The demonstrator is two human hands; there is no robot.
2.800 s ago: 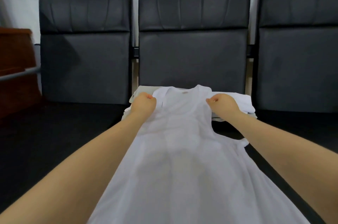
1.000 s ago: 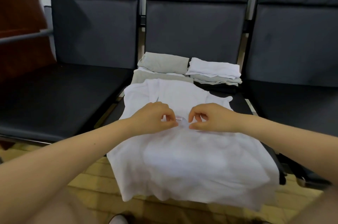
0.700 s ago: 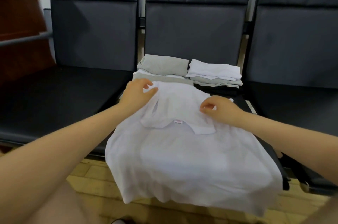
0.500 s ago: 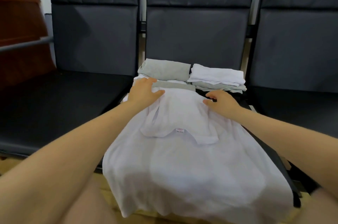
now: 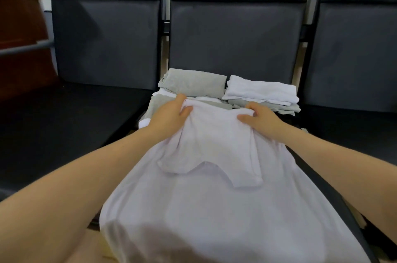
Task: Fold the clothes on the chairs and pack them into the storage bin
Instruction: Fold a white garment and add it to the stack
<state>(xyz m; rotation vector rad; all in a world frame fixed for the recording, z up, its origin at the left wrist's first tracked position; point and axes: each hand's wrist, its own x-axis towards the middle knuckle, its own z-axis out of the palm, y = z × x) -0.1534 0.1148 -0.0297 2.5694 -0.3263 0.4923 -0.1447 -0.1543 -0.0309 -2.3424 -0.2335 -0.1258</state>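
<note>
A white sleeveless top [image 5: 214, 202] lies spread over the middle chair seat, its neck end folded back toward me. My left hand [image 5: 169, 115] grips the fold's far left corner, thumb on top of the cloth. My right hand [image 5: 260, 119] grips the far right corner the same way. Behind the fold sit two stacks of folded clothes: a grey piece [image 5: 193, 82] tops the left stack, a white piece [image 5: 261, 91] tops the right one. No storage bin is in view.
Three dark padded chairs stand in a row: left chair [image 5: 103, 43], middle chair [image 5: 234, 33], right chair [image 5: 356, 48]. A brown wooden cabinet [image 5: 19, 52] and a grey rail [image 5: 25, 48] are at the far left. The top's hem hangs over the seat's front edge.
Both hands slid from the neckline outward and away from me to the fold's far corners, now gripping the cloth. The view has tilted closer over the top.
</note>
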